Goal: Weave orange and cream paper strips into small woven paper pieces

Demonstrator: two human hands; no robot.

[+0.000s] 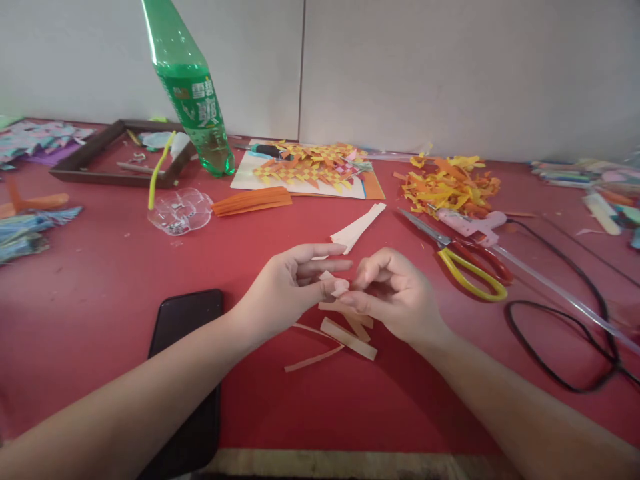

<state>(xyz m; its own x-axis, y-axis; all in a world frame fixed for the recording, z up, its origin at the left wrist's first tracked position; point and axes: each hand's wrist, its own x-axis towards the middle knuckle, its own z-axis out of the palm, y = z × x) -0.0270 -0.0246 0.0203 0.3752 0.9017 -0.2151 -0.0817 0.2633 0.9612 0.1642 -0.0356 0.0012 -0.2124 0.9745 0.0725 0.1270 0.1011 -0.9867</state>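
Between my hands, above the red table, is a small pale pink paper strip (341, 287), folded at its end. My left hand (295, 283) pinches it between thumb and fingers. My right hand (395, 293) is curled close beside it, thumb and fingertips near the folded end; whether it also grips the paper is hard to see. Below them lie several loose pale paper strips (350, 339), some wide and some thin. Just beyond my hands rests a fanned stack of white-pink strips (359, 229).
A green soda bottle (193, 100) stands behind. Scissors (465, 260) and a pink glue gun (473, 227) with its cord lie right, near orange-yellow paper pieces (450, 187). A black phone (190, 320) is under my left forearm. Orange strips (253, 201) and a clear flower-shaped dish (181, 212) sit left.
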